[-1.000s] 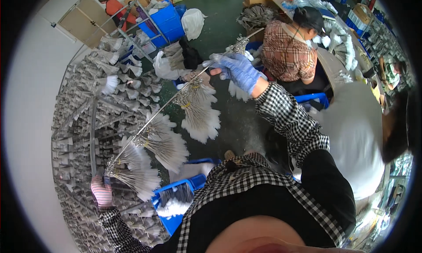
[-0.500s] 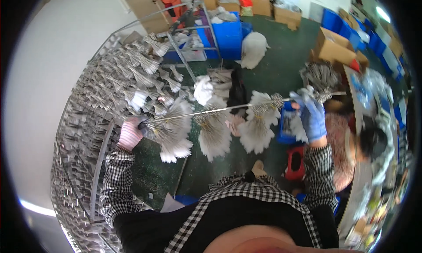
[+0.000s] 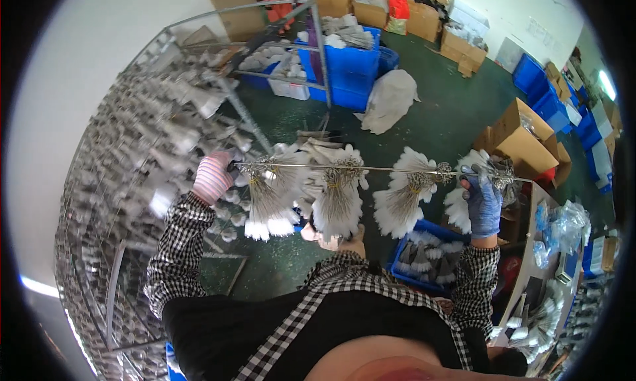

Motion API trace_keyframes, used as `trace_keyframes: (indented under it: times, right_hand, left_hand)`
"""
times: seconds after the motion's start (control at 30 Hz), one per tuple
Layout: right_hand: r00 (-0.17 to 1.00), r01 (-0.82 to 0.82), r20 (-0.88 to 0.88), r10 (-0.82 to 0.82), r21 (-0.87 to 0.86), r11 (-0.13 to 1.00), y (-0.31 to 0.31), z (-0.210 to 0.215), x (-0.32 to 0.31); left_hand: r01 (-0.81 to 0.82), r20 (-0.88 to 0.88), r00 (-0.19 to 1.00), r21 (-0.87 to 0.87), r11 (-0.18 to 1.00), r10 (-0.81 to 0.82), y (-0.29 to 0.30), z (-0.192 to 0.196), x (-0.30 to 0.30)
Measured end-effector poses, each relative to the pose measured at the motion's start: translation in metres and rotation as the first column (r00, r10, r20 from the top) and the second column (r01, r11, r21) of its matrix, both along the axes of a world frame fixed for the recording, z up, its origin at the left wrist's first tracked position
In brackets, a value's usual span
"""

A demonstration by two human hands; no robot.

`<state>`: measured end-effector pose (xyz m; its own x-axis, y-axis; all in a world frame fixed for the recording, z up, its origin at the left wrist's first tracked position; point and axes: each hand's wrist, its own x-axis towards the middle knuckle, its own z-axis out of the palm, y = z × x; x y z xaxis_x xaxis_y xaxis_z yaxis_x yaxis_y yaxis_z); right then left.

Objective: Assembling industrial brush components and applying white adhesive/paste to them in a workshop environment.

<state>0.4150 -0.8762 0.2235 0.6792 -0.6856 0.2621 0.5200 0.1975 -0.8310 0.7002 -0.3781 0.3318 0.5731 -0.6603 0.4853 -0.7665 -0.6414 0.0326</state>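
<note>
A thin metal rod (image 3: 386,169) runs almost level across in front of me, held at both ends. My left hand (image 3: 213,177), in a pink-and-white striped glove, is closed round its left end. Near the right end my right hand (image 3: 484,205), in a blue glove, grips it with bent fingers. From the rod hang several fan-shaped bundles of thin grey stems with white tips: one bundle (image 3: 268,205) beside my left hand, another bundle (image 3: 336,202) mid-rod, and a third bundle (image 3: 404,199) towards the right. One more bundle (image 3: 456,205) is partly hidden behind my right hand.
A tall rack (image 3: 132,136) crowded with similar bundles fills the left side, with a grey metal frame (image 3: 321,50) behind. Below the rod's right half sits a blue crate (image 3: 399,256) of bundles. A large blue bin (image 3: 344,73), white sack (image 3: 391,96), open carton (image 3: 520,132) and worktable (image 3: 540,238) stand around.
The rod has gone from slanting up to the right to nearly level; my right hand is lower. My view has shifted, bringing the blue crate into sight. Both hands keep hold of the rod.
</note>
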Motion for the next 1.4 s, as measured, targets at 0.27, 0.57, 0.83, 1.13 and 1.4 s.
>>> trace_keyframes:
  times: [0.27,0.57,0.83,1.13,1.4]
  right_hand:
    - [0.997,0.008,0.081,-0.007,-0.007,1.000,-0.049,0.038,0.039]
    - [0.997,0.049,0.048,-0.053,0.092,0.995,-0.081,0.069,0.106]
    - [0.998,-0.051,0.029,0.047,0.120,0.991,-0.171,0.093,0.133]
    - [0.995,-0.091,-0.040,0.097,0.126,0.988,-0.259,0.101,0.176]
    - [0.980,-0.200,0.025,0.199,0.088,0.976,-0.291,0.148,0.245]
  left_hand:
    - [0.144,0.017,0.990,-0.035,0.989,-0.144,-0.066,0.047,0.080]
    - [0.204,0.108,0.973,0.017,0.979,-0.204,-0.113,0.068,0.172]
    - [0.116,-0.006,0.993,-0.065,0.991,-0.116,-0.179,0.058,0.160]
    - [0.034,-0.010,0.999,-0.052,0.998,-0.034,-0.237,0.072,0.185]
    - [-0.042,0.070,0.996,-0.082,0.996,0.047,-0.244,0.096,0.211]
